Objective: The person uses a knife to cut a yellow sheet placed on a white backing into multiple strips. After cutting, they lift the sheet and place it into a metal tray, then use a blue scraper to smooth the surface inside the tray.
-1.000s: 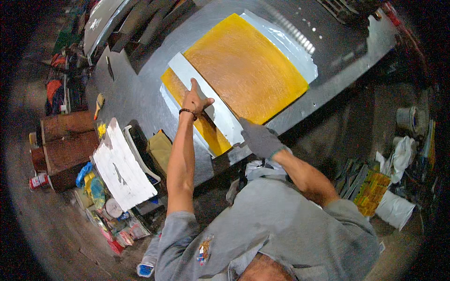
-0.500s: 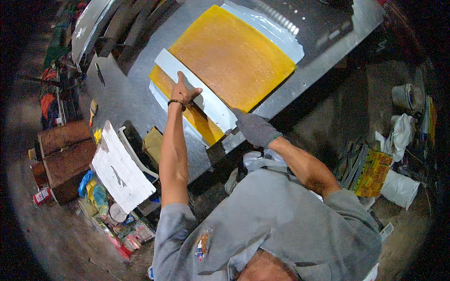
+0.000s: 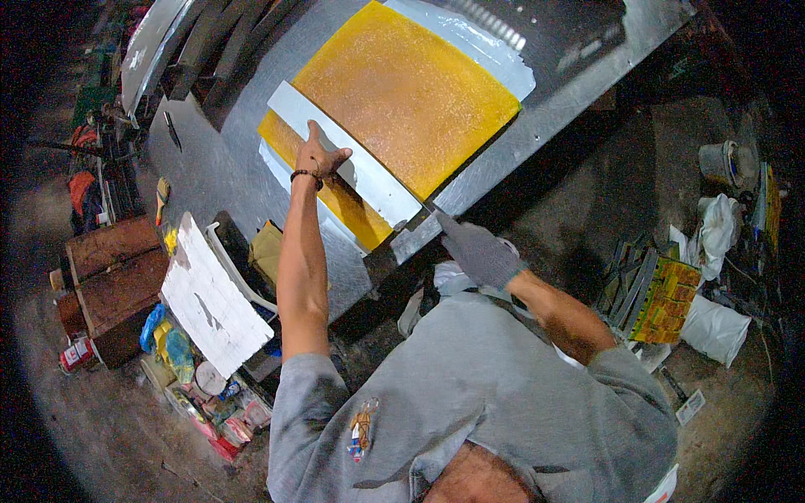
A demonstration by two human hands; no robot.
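Observation:
A large yellow-brown slab (image 3: 407, 92) lies on the metal table. Across its lower left part rests a flat, pale straight strip (image 3: 379, 186), with a narrow band of yellow showing on the strip's other side. My bare left hand (image 3: 320, 159) presses down on the strip, thumb and fingers spread. My right hand (image 3: 482, 254), in a grey glove, is just off the strip's near end at the table edge, fingers closed. A thin dark tip shows at its fingertips, but what it holds is too small to make out.
Under the slab, a whitish sheet (image 3: 507, 63) sticks out on the metal table (image 3: 495, 151). A brush (image 3: 162, 199) and a dark pen-like tool (image 3: 172, 130) lie left. A white board (image 3: 214, 302) stands beside my left arm. Buckets (image 3: 728, 163) and bags stand right.
My right hand has moved away from the slab's near edge, toward me and a little right. The left hand stays pressed on the strip. The whole view has shifted slightly.

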